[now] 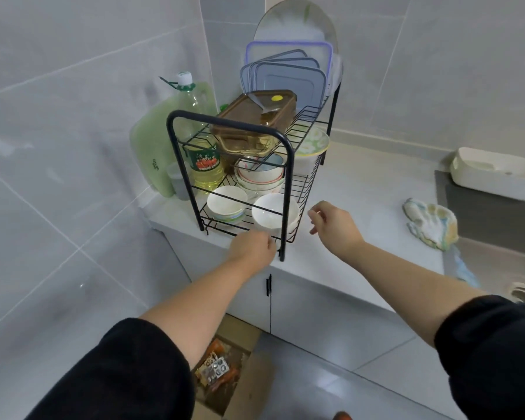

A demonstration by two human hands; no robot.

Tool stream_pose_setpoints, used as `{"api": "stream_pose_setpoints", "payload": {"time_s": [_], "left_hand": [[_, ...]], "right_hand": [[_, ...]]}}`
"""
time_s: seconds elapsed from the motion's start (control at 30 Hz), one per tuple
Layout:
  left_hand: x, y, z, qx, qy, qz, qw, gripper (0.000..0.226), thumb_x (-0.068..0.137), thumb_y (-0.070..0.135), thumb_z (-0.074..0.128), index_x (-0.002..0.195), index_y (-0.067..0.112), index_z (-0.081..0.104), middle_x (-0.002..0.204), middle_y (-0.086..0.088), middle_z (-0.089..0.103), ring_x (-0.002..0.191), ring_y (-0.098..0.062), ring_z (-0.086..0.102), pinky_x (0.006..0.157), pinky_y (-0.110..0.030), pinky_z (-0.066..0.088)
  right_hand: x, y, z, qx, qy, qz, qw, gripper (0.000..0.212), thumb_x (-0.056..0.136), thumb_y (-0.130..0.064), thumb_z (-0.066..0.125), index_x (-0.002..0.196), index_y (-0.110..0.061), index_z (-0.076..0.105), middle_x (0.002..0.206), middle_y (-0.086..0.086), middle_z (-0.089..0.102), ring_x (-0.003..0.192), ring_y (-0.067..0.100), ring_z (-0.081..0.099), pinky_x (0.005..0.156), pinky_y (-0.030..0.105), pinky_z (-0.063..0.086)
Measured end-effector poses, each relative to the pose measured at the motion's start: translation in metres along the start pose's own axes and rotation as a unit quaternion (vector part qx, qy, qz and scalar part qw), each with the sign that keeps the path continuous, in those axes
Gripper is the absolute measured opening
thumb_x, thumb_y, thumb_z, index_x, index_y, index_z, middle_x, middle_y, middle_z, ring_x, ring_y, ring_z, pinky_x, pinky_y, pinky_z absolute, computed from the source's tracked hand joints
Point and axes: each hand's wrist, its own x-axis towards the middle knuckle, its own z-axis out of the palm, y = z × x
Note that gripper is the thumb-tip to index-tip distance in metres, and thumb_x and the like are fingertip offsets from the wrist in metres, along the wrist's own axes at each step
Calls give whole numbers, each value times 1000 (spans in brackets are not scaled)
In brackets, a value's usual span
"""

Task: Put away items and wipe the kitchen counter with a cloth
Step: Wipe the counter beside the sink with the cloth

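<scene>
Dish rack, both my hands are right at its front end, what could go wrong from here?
1. The dish rack stands with its front leg close to the counter edge; a pull by your left hand or right hand might drag it off.
2. The white bowl sits loose at the lower shelf's front and could slide out.
3. The upright plate and lids may topple if jolted.

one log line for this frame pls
left hand at dish rack front, grip unclear | right hand beside rack, empty | cloth lying on counter
</scene>
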Motion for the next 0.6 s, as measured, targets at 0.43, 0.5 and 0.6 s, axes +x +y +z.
{"api": "stream_pose_setpoints", "payload": {"time_s": [0.43,0.5,0.6], "left_hand": [[100,143,75,-63,-27,133,989,46,91,12,36,135,5,47,141,-13,44,131,-27,37,104,-38,37],[131,153,88,-33,-24,102,994,48,93,19,37,140,7,41,149,-16,33,138,-29,29,110,-39,30],[179,163,109,33,-37,31,998,53,100,29,34,150,18,20,159,-9,11,145,-25,10,115,-39,19]], "right_hand": [[43,175,-113,-241,7,130,962,44,99,-28,40,140,-13,39,151,14,24,136,33,28,110,38,22],[56,208,-130,-331,5,139,933,49,99,-34,34,145,-20,27,157,11,10,143,30,13,115,45,9],[78,256,-138,-396,-44,127,909,54,98,-44,24,148,-24,17,158,8,4,145,27,4,115,52,7]]}}
